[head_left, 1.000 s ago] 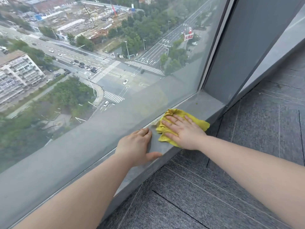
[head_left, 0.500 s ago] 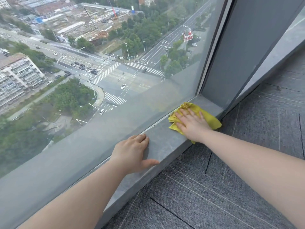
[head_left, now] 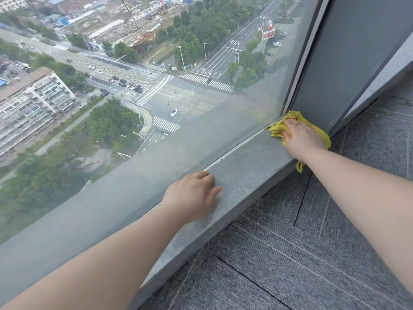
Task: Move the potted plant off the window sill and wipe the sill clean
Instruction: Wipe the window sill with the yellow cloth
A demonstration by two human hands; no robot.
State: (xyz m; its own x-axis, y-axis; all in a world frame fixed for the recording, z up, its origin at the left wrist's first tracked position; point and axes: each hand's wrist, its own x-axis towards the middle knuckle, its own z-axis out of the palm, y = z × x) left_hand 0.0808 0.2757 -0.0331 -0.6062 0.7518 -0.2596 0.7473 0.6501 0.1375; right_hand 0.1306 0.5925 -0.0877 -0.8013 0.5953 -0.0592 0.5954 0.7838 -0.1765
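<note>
The grey stone window sill (head_left: 250,166) runs low along the glass, from lower left to upper right. My right hand (head_left: 301,136) lies flat on a yellow cloth (head_left: 278,128), pressing it onto the sill's far right end, in the corner by the window frame. A tail of the cloth hangs over the sill's front edge. My left hand (head_left: 193,194) rests palm down on the middle of the sill, fingers spread, holding nothing. No potted plant is in view.
A big window pane (head_left: 156,108) rises straight from the sill, with a city street far below. A dark grey frame post (head_left: 348,63) closes off the sill at the right. Grey carpet tiles (head_left: 312,242) cover the floor in front.
My right hand has slid the yellow cloth along the sill to the right, from near my left hand into the corner by the frame post. My left hand has stayed put.
</note>
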